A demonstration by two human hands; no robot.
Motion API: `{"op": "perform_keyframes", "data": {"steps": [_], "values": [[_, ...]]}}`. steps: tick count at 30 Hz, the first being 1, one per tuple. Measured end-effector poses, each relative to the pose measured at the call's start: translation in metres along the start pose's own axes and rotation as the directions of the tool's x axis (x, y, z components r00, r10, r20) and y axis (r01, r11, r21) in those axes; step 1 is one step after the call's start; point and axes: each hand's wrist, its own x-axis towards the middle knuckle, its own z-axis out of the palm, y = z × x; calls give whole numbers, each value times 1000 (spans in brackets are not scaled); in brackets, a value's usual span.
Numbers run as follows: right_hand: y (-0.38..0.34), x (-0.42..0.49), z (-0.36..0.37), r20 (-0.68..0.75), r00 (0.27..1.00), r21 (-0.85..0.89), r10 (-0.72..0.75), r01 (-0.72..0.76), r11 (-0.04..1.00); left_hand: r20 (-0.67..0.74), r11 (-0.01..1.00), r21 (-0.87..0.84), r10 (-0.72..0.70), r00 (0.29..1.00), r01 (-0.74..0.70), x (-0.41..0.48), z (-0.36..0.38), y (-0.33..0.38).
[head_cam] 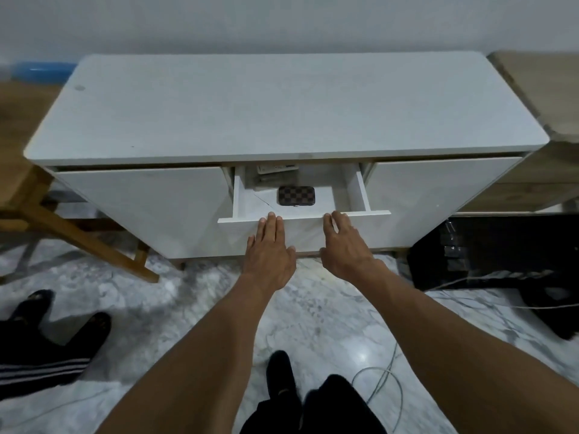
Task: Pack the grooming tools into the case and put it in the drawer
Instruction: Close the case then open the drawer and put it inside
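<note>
A small dark checkered case (pixel 296 195) lies closed on the floor of the white drawer (pixel 360 195), which stands pulled out from the middle of a white cabinet (pixel 282 108). My left hand (pixel 269 249) rests flat against the drawer front, fingertips at its top edge. My right hand (pixel 343 242) lies beside it on the same front, fingers spread. Neither hand holds anything. No loose grooming tools are in sight.
Papers or packets (pixel 275 173) lie at the drawer's back. A wooden stand (pixel 72 233) leans at the left, and black gear with cables (pixel 488 255) sits at the right on the marble floor. Another person's feet (pixel 56 314) are at lower left.
</note>
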Motion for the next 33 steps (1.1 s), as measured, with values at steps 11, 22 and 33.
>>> {"op": "perform_keyframes", "data": {"steps": [11,22,33], "values": [[-5,63,-29,46,999,-34,16,-14,999,-21,999,-19,49,999,-49,69,-22,-19],[1,117,-52,48,999,-13,-2,2,1000,-103,999,-39,27,994,-31,122,-30,-22],[4,134,-46,31,999,-37,-25,26,999,-105,999,-33,38,994,-42,140,-37,-22]]}}
